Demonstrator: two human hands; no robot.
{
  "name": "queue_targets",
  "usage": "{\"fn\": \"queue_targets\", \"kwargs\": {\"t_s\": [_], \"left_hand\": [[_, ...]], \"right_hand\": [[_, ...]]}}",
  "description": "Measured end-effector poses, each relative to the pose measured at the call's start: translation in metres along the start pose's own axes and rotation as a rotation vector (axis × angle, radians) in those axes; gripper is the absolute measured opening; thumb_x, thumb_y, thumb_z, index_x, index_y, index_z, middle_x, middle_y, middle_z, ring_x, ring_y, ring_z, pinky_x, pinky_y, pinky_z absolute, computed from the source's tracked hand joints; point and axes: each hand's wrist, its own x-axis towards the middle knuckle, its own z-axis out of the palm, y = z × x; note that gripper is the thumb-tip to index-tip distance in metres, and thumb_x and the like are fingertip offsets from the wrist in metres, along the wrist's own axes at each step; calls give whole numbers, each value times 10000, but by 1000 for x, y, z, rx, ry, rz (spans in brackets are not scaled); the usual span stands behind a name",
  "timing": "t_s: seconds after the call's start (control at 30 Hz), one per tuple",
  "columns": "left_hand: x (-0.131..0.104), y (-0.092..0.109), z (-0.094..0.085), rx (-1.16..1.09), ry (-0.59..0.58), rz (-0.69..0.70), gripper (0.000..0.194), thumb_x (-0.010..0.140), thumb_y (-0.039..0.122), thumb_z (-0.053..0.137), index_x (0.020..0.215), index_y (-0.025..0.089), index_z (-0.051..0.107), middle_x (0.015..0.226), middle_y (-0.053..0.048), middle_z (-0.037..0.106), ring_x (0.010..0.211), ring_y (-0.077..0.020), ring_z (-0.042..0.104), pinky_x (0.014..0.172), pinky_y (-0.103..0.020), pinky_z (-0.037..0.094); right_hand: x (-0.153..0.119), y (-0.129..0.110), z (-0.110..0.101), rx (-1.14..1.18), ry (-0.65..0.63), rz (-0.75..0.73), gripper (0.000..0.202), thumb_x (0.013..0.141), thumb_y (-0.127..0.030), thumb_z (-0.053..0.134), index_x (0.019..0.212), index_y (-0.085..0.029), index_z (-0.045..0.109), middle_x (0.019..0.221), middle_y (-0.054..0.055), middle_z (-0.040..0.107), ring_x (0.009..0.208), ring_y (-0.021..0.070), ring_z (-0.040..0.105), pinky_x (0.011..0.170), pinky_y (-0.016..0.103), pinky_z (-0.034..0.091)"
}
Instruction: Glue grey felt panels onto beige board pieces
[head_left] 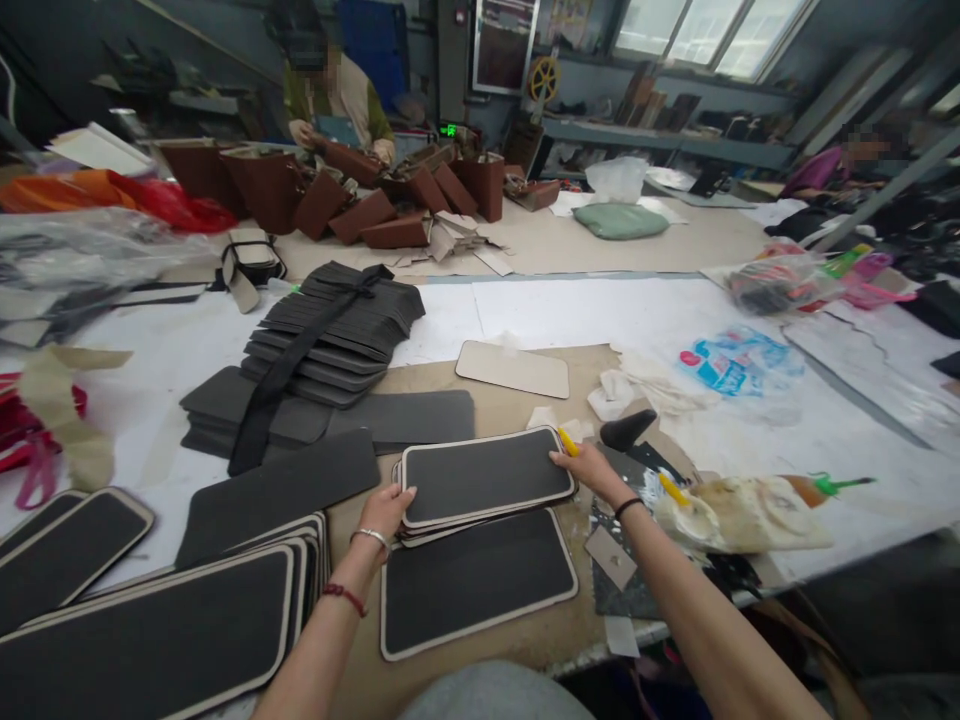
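Observation:
A small stack of black rounded panels with beige edging [484,475] lies before me, partly over another such panel [480,580]. My left hand [385,508] is closed on the stack's left end, thumb on top. At the right end, my right hand [589,468] grips the same stack with its thumb on the top panel. A yellow stick-like piece [568,442] pokes out by the right fingers; the rest of it is hidden. Plain dark panels [281,490] lie behind my left hand. A pale panel [514,369] rests farther back.
More edged panels [150,640] are piled at lower left. Behind them stands a strapped dark bundle [330,340]. To my right are a glue-stained container [750,510] and a black-handled tool [628,429]. Across the table, a person [337,100] works beside brown bags [397,220].

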Motion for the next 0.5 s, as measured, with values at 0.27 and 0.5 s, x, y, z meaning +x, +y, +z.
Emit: {"fn": "queue_targets", "kwargs": {"t_s": [0.27, 0.5], "left_hand": [[-22, 20, 9, -148, -14, -42, 143, 628, 194, 675, 727, 140, 588, 582, -12, 644, 523, -136, 601, 537, -257, 500], [-39, 53, 24, -297, -32, 65, 230, 565, 213, 715, 750, 106, 631, 633, -34, 670, 578, -127, 608, 567, -221, 488]], "right_hand": [[-12, -6, -6, 114, 11, -15, 306, 654, -458, 576, 578, -166, 531, 480, -31, 479, 523, 113, 452, 509, 223, 338], [-28, -43, -56, 298, 73, -61, 394, 623, -517, 634, 577, -181, 435, 501, -66, 396, 487, 71, 352, 479, 215, 288]]}}
